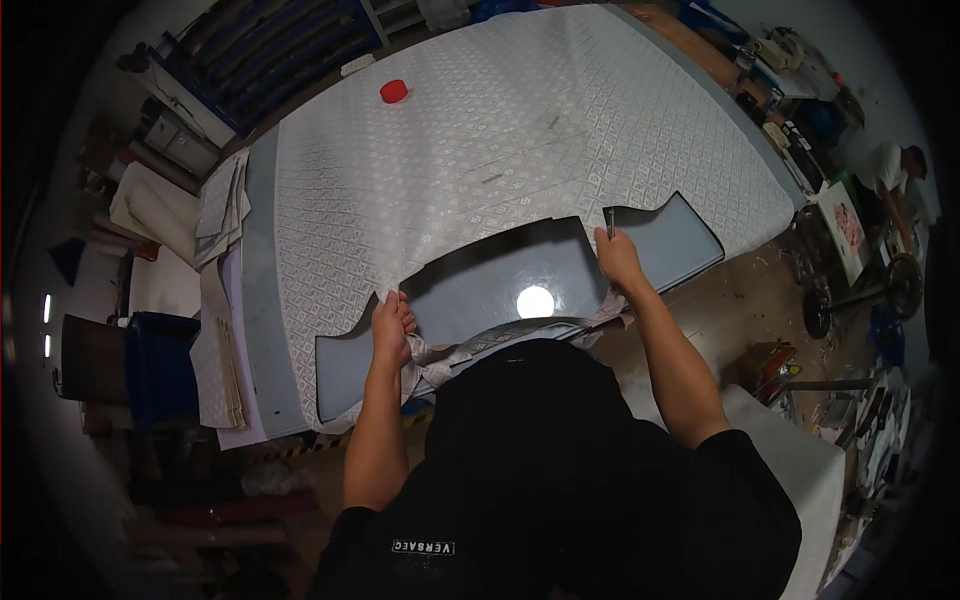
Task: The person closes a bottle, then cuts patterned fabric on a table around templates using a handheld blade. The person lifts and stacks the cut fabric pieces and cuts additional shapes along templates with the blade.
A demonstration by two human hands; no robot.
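Note:
Patterned light grey fabric (450, 150) covers most of a large table. Along its near edge, a cut-out exposes the grey tabletop (470, 280), which reflects a round light. My left hand (391, 325) is closed on the fabric at the left end of this opening, with loose twisted fabric hanging below it. At the opening's right end my right hand (618, 252) is closed round a slim dark tool (611, 222), its tip pointing away from me. Fabric strips (440, 368) hang at the table edge against my body.
A red round object (394, 92) sits on the fabric's far part. Fabric pieces (222, 205) lie at the left, near a blue bin (160, 365). Another person (893, 180) stands at the far right beside a wheeled cart (835, 240). Shelving (270, 50) is behind.

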